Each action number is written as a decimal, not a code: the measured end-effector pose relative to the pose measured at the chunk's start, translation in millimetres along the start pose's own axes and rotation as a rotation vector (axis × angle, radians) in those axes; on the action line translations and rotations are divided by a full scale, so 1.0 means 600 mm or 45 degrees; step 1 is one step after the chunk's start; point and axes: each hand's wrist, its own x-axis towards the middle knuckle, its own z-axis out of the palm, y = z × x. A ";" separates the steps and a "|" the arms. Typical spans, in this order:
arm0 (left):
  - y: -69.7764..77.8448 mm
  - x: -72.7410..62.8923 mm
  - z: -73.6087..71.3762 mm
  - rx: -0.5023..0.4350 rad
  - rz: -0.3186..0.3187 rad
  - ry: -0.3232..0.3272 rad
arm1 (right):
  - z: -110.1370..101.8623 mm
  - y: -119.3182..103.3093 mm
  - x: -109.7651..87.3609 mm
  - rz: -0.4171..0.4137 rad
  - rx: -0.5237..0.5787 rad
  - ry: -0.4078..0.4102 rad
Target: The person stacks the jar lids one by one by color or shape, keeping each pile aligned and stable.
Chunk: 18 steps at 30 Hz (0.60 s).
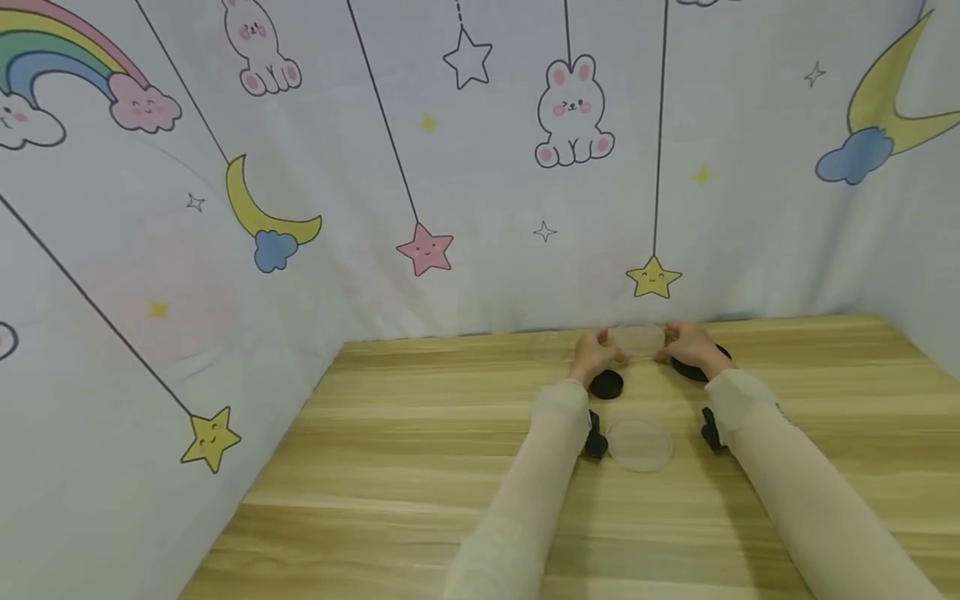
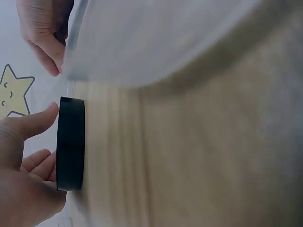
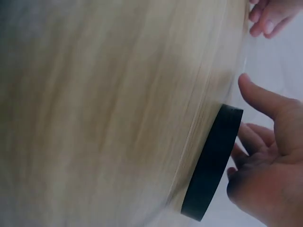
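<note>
At the table's far edge in the head view, a clear, round-edged piece [image 1: 639, 341] lies between my two hands. My left hand [image 1: 592, 357] is at its left side and my right hand [image 1: 692, 347] at its right, fingertips right at its rim. Both thumbs stretch out apart from the fingers in the wrist views. A small black disc [image 1: 607, 384] sits just below my left hand; in the left wrist view this black disc [image 2: 71, 144] hides part of the fingers. Beneath my right hand lies a larger black disc [image 1: 701, 367], partly covered by it.
Nearer me, a clear round disc [image 1: 640, 442] lies on the wooden table [image 1: 390, 450] between my forearms. Another faint clear round piece [image 1: 550, 346] is left of my left hand. A printed cloth [image 1: 495, 167] hangs behind the table's far edge.
</note>
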 end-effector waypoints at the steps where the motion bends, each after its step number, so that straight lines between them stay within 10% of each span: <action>1: -0.003 0.003 0.001 -0.013 0.003 -0.004 | 0.000 -0.001 -0.001 0.003 0.006 0.001; 18: 0.055 -0.061 -0.024 -0.244 0.040 0.040 | 0.001 -0.032 -0.011 -0.029 0.020 -0.043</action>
